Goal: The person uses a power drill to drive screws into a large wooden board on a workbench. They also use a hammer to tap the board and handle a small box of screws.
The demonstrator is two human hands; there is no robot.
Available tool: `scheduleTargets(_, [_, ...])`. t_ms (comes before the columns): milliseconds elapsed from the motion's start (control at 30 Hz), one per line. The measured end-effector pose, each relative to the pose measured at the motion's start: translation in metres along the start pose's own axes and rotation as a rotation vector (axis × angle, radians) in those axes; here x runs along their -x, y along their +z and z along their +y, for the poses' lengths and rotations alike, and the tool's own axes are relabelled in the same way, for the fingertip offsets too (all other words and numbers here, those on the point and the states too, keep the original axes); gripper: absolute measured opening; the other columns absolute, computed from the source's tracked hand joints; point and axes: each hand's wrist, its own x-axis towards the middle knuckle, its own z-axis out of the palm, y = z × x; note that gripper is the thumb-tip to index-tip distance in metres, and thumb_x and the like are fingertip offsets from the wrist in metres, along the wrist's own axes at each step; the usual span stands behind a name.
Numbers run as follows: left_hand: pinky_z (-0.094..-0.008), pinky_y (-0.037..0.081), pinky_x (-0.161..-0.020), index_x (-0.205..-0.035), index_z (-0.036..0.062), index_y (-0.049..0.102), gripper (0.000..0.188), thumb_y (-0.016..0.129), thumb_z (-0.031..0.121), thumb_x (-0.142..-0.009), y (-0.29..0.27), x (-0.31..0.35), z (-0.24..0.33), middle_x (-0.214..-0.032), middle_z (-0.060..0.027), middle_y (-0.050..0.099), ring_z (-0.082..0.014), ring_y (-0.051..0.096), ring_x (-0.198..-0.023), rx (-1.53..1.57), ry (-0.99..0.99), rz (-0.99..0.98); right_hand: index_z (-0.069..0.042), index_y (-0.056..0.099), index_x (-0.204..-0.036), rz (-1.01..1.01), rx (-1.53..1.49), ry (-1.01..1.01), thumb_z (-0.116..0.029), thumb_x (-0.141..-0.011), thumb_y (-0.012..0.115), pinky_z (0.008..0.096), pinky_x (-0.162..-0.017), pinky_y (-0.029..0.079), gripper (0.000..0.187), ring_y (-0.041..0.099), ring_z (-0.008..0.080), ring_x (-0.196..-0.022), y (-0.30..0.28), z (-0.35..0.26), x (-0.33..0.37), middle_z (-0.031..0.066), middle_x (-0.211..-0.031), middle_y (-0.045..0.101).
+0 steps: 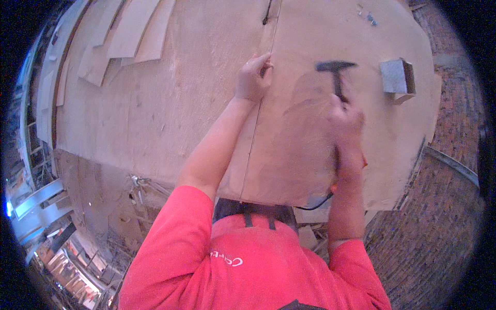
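Observation:
A hammer [337, 77] with a dark head is raised over the right part of a broad, pale wooden panel surface [206, 103]. My right hand [347, 114] is wrapped round its handle, slightly smeared by motion. Beside a long straight seam [253, 137] in the panels, my left hand [253, 77] rests with thumb and fingers pinched together. Whatever sits between those fingertips is too small to make out. The hammer head is apart from the left hand, off to its right.
A grey open box [397, 80] stands at the right of the panel. Small metallic bits [370, 19] lie near the far edge. Several loose wooden boards [135, 31] overlap at the far left. A dark slim object [267, 14] lies along the seam. Brick paving [457, 124] borders the right side.

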Motion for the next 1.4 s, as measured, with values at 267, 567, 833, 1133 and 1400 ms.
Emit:
scheduleTargets(267, [-0.0562,0.031,-0.121,-0.136,-0.0025,0.059,0.052,0.069,0.018,-0.089,-0.034,0.067,0.090,-0.149,-0.0233,0.050,-0.0427,0.046,-0.141,-0.418,0.184,-0.133,-0.006,0.061,-0.140,-0.109,-0.210,0.466,-0.013,-0.096,0.063,0.0277,-0.042,0.040,0.045,0.053,0.0116,-0.048,-0.138,0.190,0.027,0.0039,-0.077,0.058])
scheduleTargets(567, [-0.0628,0.012,-0.125,-0.157,-0.0068,0.032,0.079,0.058,0.039,-0.097,0.013,0.071,0.056,-0.168,-0.0234,0.023,-0.0407,0.017,-0.157,-0.786,-0.286,0.057,-0.003,0.061,-0.138,-0.146,0.040,0.717,-0.052,-0.103,0.055,0.0426,-0.101,0.048,0.060,0.065,0.0372,-0.117,-0.112,0.223,0.132,0.0226,-0.126,0.069])
scheduleTargets(833, [-0.0735,0.004,-0.120,-0.161,0.0044,0.030,0.072,0.046,0.043,-0.103,0.021,0.061,0.057,-0.172,-0.0166,0.016,-0.0369,0.010,-0.160,-0.951,-0.475,-0.113,-0.008,0.053,-0.139,-0.152,-0.547,0.658,-0.047,-0.098,0.070,0.0371,-0.085,0.054,0.058,0.064,0.0197,-0.106,-0.087,0.188,0.153,0.0056,-0.123,0.064])
scheduleTargets(1133, [-0.0754,-0.001,-0.119,-0.162,0.0036,0.026,0.069,0.040,0.040,-0.106,0.012,0.057,0.061,-0.173,-0.0155,0.012,-0.0351,0.005,-0.160,-0.931,-0.538,-0.174,-0.010,0.056,-0.129,-0.218,-1.064,1.034,-0.037,-0.097,0.072,0.0285,-0.050,0.054,0.045,0.061,0.0158,-0.058,-0.101,0.110,0.132,0.0076,-0.094,0.070])
scheduleTargets(1400, [-0.0753,-0.002,-0.119,-0.162,0.0044,0.027,0.068,0.039,0.041,-0.106,0.018,0.063,0.044,-0.173,-0.0148,0.011,-0.0349,0.004,-0.160,-0.906,-0.499,-0.125,-0.006,0.055,-0.130,-0.495,-0.459,0.525,-0.027,-0.090,0.075,0.0291,-0.049,0.051,0.050,0.061,0.0140,-0.060,-0.141,-0.006,0.026,0.0067,-0.093,0.068])
